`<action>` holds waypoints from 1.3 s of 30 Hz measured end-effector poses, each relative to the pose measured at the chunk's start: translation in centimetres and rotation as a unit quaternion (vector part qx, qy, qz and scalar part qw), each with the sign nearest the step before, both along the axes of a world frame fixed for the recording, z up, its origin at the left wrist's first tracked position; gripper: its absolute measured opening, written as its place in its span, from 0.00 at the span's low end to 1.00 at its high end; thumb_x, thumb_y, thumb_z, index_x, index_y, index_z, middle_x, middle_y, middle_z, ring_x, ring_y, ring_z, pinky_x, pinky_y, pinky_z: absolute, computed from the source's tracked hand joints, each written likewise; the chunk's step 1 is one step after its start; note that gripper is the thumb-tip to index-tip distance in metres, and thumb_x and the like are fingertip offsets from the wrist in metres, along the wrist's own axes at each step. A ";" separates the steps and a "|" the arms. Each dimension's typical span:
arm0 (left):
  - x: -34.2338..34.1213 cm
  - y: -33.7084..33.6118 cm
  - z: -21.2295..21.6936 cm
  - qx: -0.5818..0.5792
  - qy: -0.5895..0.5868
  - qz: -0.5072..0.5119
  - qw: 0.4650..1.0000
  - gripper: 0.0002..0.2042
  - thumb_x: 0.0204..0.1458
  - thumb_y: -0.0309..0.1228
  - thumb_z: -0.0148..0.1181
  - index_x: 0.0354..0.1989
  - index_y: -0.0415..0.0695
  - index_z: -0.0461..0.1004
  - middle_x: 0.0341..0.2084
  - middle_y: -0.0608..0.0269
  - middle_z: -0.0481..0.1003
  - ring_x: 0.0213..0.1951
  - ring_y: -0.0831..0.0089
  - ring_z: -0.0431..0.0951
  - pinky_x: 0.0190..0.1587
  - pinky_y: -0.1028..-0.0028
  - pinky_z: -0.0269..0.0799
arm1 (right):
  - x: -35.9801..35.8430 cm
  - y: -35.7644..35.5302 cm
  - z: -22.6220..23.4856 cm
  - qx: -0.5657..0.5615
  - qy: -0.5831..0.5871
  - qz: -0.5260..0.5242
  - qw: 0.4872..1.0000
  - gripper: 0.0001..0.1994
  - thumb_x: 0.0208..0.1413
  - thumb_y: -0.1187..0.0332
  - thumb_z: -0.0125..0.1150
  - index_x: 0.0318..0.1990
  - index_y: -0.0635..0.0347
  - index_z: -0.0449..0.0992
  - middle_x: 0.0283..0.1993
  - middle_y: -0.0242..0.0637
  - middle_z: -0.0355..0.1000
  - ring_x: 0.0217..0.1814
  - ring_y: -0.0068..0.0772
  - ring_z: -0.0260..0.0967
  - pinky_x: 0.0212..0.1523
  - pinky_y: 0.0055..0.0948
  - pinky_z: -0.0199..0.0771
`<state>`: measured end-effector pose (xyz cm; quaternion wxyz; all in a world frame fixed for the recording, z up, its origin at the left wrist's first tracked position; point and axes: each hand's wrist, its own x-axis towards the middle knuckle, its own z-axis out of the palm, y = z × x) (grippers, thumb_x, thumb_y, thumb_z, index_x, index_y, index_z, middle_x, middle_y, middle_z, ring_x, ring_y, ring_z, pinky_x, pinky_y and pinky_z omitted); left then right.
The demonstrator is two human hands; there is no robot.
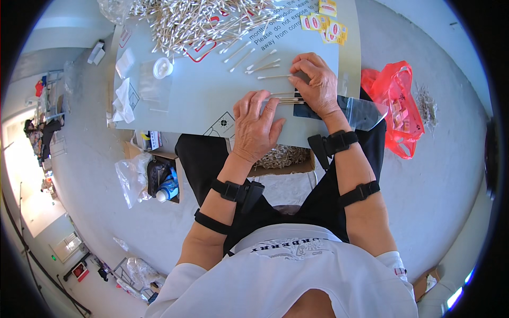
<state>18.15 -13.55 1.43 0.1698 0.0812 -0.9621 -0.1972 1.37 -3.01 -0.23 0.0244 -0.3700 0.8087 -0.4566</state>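
Observation:
My left hand (255, 127) rests palm down on the grey board, fingers bent and thumb apart. Its index fingertip touches the ends of a small row of cotton swabs (289, 100). Across from it, my right hand (317, 87) is closed, thumb and index finger meeting at the tip of a single cotton swab (273, 77). The row's other ends run up to that hand's palm side, over a dark patch on the board. Beside the right wrist lies a clear plastic bag (363, 112). A few loose cotton swabs (262, 66) lie just beyond my hands.
A large heap of cotton swabs (196, 24) covers the board's far side, with yellow-and-white packets (333, 31) at far right. A round white container (163, 68) stands left. A red plastic bag (400, 108) hangs right; a box of swabs (281, 159) sits below the edge.

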 end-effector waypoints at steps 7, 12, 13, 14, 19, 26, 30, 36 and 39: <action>-0.7 0.1 -0.2 0.020 0.019 0.008 1.000 0.18 0.43 0.31 0.67 0.46 0.45 0.75 0.47 0.58 0.68 0.53 0.53 0.66 0.55 0.56 0.59 | 0.0 0.0 -0.2 -0.005 0.003 -0.002 1.000 0.07 0.40 0.73 0.68 0.29 0.56 0.76 0.40 0.29 0.73 0.44 0.38 0.73 0.44 0.36 0.75; -0.8 0.1 -0.3 0.021 0.020 0.004 1.000 0.17 0.44 0.31 0.67 0.45 0.45 0.76 0.46 0.58 0.69 0.53 0.53 0.66 0.55 0.56 0.59 | 0.0 0.0 -0.1 -0.003 -0.002 -0.004 1.000 0.07 0.40 0.73 0.67 0.29 0.57 0.76 0.40 0.29 0.73 0.44 0.38 0.73 0.44 0.36 0.75; -0.8 0.1 -0.3 0.021 0.021 0.002 1.000 0.17 0.44 0.31 0.67 0.45 0.45 0.76 0.46 0.58 0.69 0.53 0.53 0.66 0.55 0.56 0.59 | -0.1 0.0 -0.1 -0.003 0.000 -0.002 1.000 0.07 0.40 0.73 0.67 0.29 0.57 0.76 0.40 0.29 0.74 0.44 0.38 0.73 0.44 0.36 0.75; -0.8 0.1 -0.3 0.022 0.022 0.001 1.000 0.18 0.44 0.31 0.67 0.45 0.44 0.76 0.46 0.58 0.69 0.53 0.53 0.66 0.55 0.56 0.59 | -0.1 0.0 -0.2 -0.003 0.001 -0.001 1.000 0.07 0.40 0.73 0.67 0.29 0.57 0.76 0.40 0.29 0.74 0.44 0.38 0.73 0.44 0.36 0.75; -1.0 0.1 -0.2 0.025 0.025 0.008 0.999 0.20 0.44 0.32 0.67 0.47 0.43 0.75 0.47 0.57 0.69 0.53 0.52 0.66 0.55 0.56 0.59 | -0.1 0.0 -0.1 -0.002 -0.001 -0.001 1.000 0.07 0.40 0.73 0.67 0.29 0.56 0.76 0.40 0.29 0.74 0.44 0.38 0.73 0.43 0.36 0.75; -1.2 -0.1 -0.1 0.031 0.019 0.020 0.999 0.19 0.45 0.32 0.66 0.48 0.43 0.74 0.47 0.57 0.69 0.52 0.53 0.66 0.55 0.56 0.59 | 0.0 -0.1 0.1 0.001 -0.003 -0.005 1.000 0.06 0.41 0.73 0.67 0.28 0.56 0.77 0.40 0.28 0.74 0.44 0.38 0.73 0.42 0.35 0.75; -1.9 -1.6 -0.7 0.021 0.049 0.060 0.997 0.17 0.46 0.30 0.65 0.46 0.43 0.73 0.46 0.58 0.69 0.52 0.54 0.66 0.53 0.57 0.60 | 0.0 -0.2 0.4 -0.001 -0.017 -0.001 1.000 0.05 0.43 0.73 0.67 0.29 0.55 0.78 0.40 0.28 0.73 0.44 0.37 0.73 0.42 0.35 0.74; -4.0 -4.2 -0.9 0.026 0.090 0.127 0.988 0.14 0.43 0.22 0.64 0.41 0.44 0.75 0.42 0.61 0.70 0.48 0.56 0.66 0.50 0.58 0.61 | -0.1 -0.2 0.2 -0.008 0.005 0.007 1.000 0.03 0.45 0.72 0.66 0.29 0.54 0.79 0.39 0.28 0.73 0.43 0.36 0.73 0.42 0.35 0.74; -4.9 -5.2 -0.6 0.013 0.080 0.134 0.988 0.12 0.42 0.22 0.65 0.37 0.45 0.75 0.39 0.62 0.69 0.47 0.57 0.66 0.48 0.60 0.62 | 0.0 -0.1 0.2 -0.011 0.000 0.007 1.000 0.03 0.45 0.71 0.66 0.29 0.54 0.79 0.39 0.28 0.73 0.43 0.36 0.73 0.42 0.34 0.74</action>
